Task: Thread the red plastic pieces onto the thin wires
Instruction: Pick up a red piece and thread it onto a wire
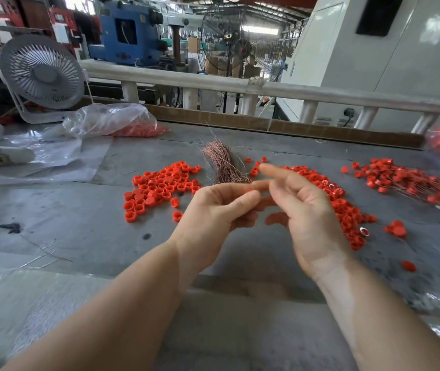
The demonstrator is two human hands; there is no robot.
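Both forearms are raised over the worktop's near edge; a red plastic piece (251, 192) is pinched by the left hand (213, 207), while the right hand (304, 207) is blurred, fingers loosely spread, any wire unseen. Threading would be helped by steadying the piece. Bare worktop (79, 223) is left toward the near-left corner.

The red plastic pieces (160, 187) are looking smooth with a faint sheen, lying on a grey surface (66, 223) that is showing up matt, scuffed and stained. The thin wires (224, 164) are gleaming coppery in a bundle. A clear plastic bag (111, 120) is glinting glossy and crinkled, and the desk fan (42, 73) is wearing matt grey plastic.
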